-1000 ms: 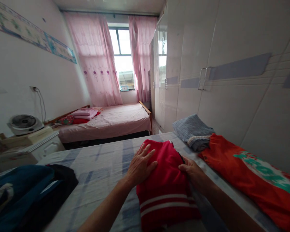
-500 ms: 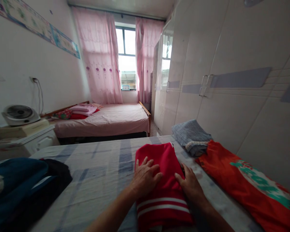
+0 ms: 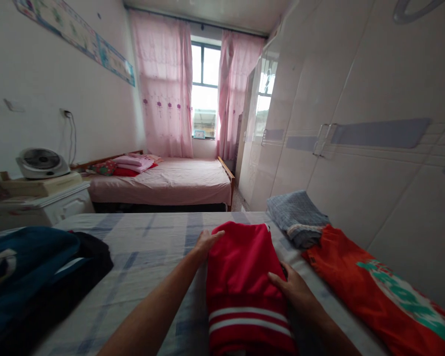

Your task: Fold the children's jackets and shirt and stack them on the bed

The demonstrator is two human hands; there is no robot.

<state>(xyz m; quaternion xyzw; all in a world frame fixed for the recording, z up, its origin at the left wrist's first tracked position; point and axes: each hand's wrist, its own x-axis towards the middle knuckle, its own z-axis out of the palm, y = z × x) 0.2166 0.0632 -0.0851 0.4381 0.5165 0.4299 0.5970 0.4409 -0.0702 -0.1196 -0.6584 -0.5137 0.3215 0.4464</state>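
Note:
A folded red garment [image 3: 244, 267] with two white stripes across its near end lies on the bed in front of me. At its far left corner is my left hand [image 3: 206, 241], closed on the edge, one digit on top and the other fingers mostly hidden by the cloth. My right hand [image 3: 294, 289] holds the right edge, thumb over the top and fingers partly tucked beneath. Right of the garment lie a folded grey-blue cloth [image 3: 296, 210] and an orange garment [image 3: 352, 267] with a green and white print.
Dark blue and black clothes [image 3: 40, 267] are heaped on the left of the checked bed sheet [image 3: 144, 262]. Beyond stand a second bed [image 3: 178, 180] with pink bedding and a white cabinet [image 3: 70, 202] carrying a fan [image 3: 42, 162]. A white wardrobe [image 3: 385, 188] lines the right side.
My left hand has moved from flat on top of the red garment to its far left corner. My right hand stays at the right edge. The view has shifted slightly.

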